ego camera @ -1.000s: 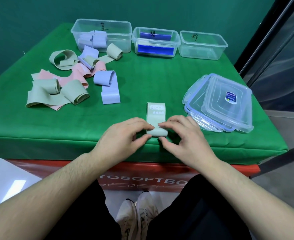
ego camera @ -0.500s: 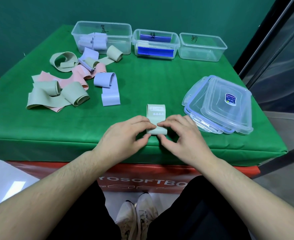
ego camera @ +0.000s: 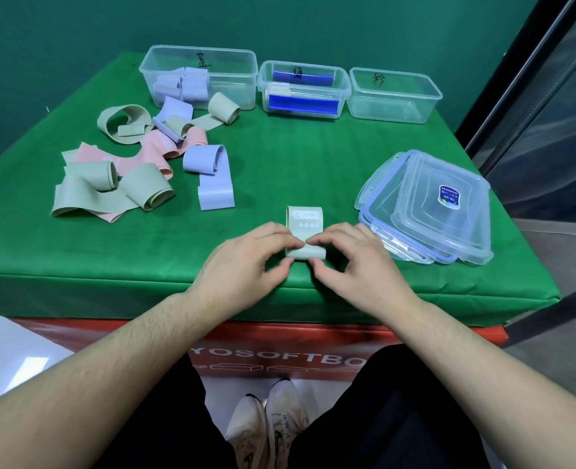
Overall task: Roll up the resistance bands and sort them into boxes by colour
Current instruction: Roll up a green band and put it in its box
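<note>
While both hands meet at the near edge of the green table (ego camera: 313, 157), a pale green resistance band (ego camera: 305, 220) lies between them, partly rolled. Its near end is a plump roll, matte and sage-coloured, pinched from the left by the left hand (ego camera: 242, 262) and from the right by the right hand (ego camera: 357, 265), each with fingers curled over the top and thumb tucked against the near side. Beyond the fingertips the unrolled tail lies flat on the cloth, showing a printed label with the word HEAVY, seen upside down, and a row of small white marks beneath it.

Farther out and to the left of the left hand sits a loose heap of bands (ego camera: 134, 167) in pale green, pink and lilac, some half coiled, some flat. Straight beyond the hands, at the far edge, stand three clear boxes in a row, each with a handwritten character on its wall: the left box (ego camera: 235, 93) holds lilac rolls, the middle box (ego camera: 342, 96) holds dark blue pieces and something pale, and the right box (ego camera: 395, 110) shows nothing inside. Just to the right of the right hand lies a stack of clear lids (ego camera: 428, 211) with blue seals, the top one bearing a small blue sticker.
</note>
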{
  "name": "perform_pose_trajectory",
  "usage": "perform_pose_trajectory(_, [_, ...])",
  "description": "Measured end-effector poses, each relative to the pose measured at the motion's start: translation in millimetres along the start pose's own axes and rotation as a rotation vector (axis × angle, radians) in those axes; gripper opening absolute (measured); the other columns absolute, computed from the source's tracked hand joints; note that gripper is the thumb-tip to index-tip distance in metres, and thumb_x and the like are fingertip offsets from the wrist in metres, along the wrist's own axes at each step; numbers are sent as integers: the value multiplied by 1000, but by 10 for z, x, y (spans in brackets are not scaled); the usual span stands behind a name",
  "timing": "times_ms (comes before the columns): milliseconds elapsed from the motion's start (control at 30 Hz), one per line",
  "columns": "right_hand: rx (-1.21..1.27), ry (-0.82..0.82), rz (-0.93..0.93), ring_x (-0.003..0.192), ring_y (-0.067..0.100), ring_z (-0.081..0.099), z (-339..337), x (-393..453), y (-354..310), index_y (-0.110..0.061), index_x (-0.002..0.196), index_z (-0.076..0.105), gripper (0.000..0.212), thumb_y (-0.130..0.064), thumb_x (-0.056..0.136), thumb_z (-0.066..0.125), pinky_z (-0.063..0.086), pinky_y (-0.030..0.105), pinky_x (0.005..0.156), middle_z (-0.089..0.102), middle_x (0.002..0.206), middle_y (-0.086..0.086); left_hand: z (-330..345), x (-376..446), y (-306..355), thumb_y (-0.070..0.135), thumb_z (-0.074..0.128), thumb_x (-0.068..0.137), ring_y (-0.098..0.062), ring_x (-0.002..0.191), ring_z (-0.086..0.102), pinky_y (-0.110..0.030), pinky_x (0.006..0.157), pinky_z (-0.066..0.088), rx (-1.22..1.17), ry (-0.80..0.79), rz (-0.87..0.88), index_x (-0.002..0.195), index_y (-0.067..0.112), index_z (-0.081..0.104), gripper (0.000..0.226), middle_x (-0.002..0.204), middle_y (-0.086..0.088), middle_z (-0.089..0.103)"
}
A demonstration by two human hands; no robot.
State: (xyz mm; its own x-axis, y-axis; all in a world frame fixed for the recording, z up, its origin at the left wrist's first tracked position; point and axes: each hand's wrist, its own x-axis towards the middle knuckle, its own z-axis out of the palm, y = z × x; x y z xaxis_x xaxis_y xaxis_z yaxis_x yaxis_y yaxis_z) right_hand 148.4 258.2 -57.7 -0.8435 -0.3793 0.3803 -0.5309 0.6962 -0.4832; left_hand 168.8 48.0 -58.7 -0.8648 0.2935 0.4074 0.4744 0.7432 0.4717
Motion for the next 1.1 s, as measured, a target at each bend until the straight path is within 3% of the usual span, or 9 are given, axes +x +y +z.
perform_pose_trajectory(167, [-16,36,-37,99,17,52,10,-4,0,-30,112,67,30,-39,84,62,43,39,90,59,108,-16,-30,57,-2,28,65,89,11,61,47,-26,61,45,-17,-39,-29,112,32,67,24,113,21,60])
perform_pose_trajectory(300, [4,24,-31,97,19,55,22,21,24,-30,109,67,27,-39,84,60,44,43,88,62,107,-16,-40,87,-20,26,66,90,16,67,48,-15,62,34,-70,-59,-55,114,30,68,24,113,19,61])
perform_pose_trajectory(433, [21,16,-2,97,19,55,20,65,26,-29,109,68,31,-43,83,57,44,41,89,63,105,-16,-28,54,-27,28,67,89,7,63,48,-22,63,40,-63,-10,-50,111,32,66,23,114,21,58])
perform_pose_trajectory(733, [-32,50,-18,102,19,52,30,82,40,-29,112,66,30,-38,84,62,43,41,91,59,110,-12,-6,126,-58,27,66,91,13,67,48,-25,65,40,-68,-17,-86,114,30,68,24,108,17,60])
perform_pose_trajectory(900, [-10,26,4,98,16,50,26,106,54,-30,110,66,28,-35,83,64,42,40,90,60,107,-14,-14,141,-38,32,64,91,2,61,48,-28,64,44,-55,-15,-113,116,36,65,25,113,21,54])
perform_pose_trajectory(1100, [-16,15,23,98,18,51,37,159,59,-30,112,67,32,-40,83,60,43,43,90,61,106,-14,2,131,-11,27,66,89,10,67,47,-28,65,47,-6,23,-87,113,33,66,24,115,20,56])
